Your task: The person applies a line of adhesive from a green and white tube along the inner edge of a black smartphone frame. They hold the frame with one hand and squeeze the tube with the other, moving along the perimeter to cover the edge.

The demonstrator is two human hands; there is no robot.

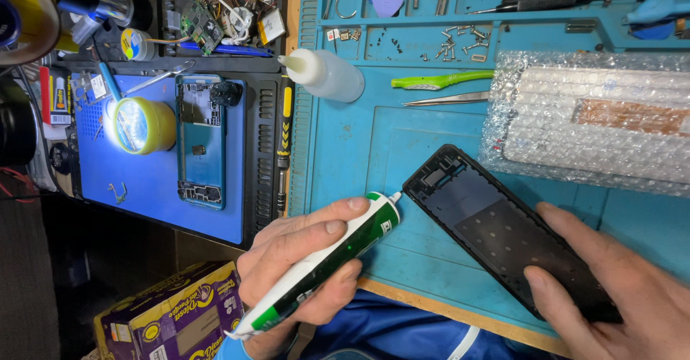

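— While our left hand (305, 259) wraps its fingers tight around the green-and-white glue tube (323, 263), where does the nozzle sit?

— We see its white tip just touching the upper corner of the black phone frame (496, 231), which lies slantwise near the front edge of the teal work mat (359, 137). Held like a pen, the tube looks angled for control along that rim.

— And our right hand (611, 288)?

— Fingers spread flat, pressing the frame's lower end, seemingly to steady it.

— Farther out?

— Toward the mat's far edge lie a clear squeeze bottle (327, 76), a green pry tool (438, 80) and tweezers (445, 100); a bubble-wrapped part (596, 126) rests near the right side. Off the mat's left edge, an opened phone (201, 141) sits on a blue pad.
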